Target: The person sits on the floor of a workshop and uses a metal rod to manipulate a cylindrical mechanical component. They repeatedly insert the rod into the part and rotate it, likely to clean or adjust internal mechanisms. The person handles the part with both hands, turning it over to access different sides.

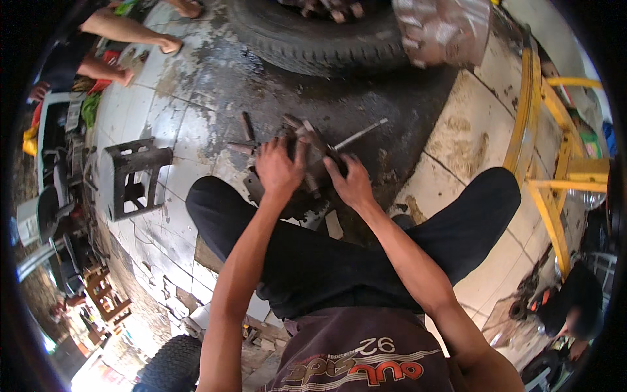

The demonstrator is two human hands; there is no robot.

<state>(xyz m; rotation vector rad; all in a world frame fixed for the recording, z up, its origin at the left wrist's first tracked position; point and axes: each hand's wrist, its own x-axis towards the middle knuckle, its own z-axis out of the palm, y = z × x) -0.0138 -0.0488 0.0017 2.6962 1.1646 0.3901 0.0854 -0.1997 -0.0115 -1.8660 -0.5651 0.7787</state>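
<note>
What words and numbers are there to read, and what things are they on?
Shirt: upside-down red-orange and dark lettering, with a pale number; I won't copy these out.
Dark metal parts: no writing I can make out.
Big tyre: no writing I can make out.
Plastic sheet: any marks are too blurred to read.

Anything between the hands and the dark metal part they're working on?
Nothing visible: the left hand and right hand are right at the dark metal part, on either side. The thin pale rod points away, up and right.
</note>
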